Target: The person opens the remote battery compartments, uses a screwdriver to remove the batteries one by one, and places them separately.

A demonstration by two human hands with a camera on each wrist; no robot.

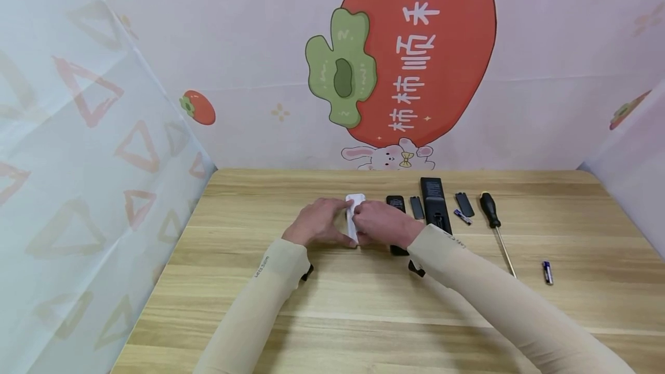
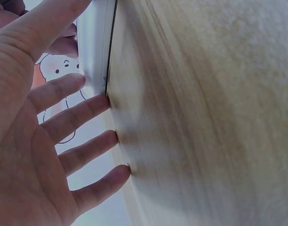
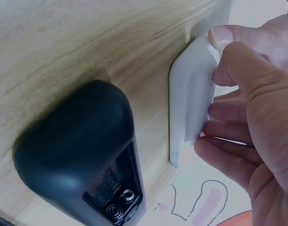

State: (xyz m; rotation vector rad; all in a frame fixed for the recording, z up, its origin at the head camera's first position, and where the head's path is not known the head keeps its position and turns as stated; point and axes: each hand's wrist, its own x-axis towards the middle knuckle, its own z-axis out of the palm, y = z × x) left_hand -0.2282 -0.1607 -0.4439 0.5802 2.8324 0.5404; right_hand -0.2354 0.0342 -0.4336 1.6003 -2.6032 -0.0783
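A slim white remote control [image 1: 355, 198] lies on the wooden table, partly covered by both hands. My left hand [image 1: 323, 221] spans it lengthwise, thumb at the near end and fingers toward the far end. In the left wrist view, spread fingertips [image 2: 116, 175] touch the table and the white casing [image 2: 94, 47]. My right hand [image 1: 387, 223] bends over the remote from the right. In the right wrist view its thumb and curled fingers [image 3: 228, 110] pinch at the upper face of the casing [image 3: 188, 89]. Beside that hand lies a black remote [image 3: 73, 150] with its battery compartment uncovered, springs showing.
Right of the hands lie a longer black remote [image 1: 433, 189] with an uncovered compartment, two dark battery covers [image 1: 417, 208], a battery [image 1: 462, 216] and a black-handled screwdriver [image 1: 489, 208]. Another battery [image 1: 548, 273] lies farther right. A patterned cloth wall [image 1: 260, 149] stands behind the table.
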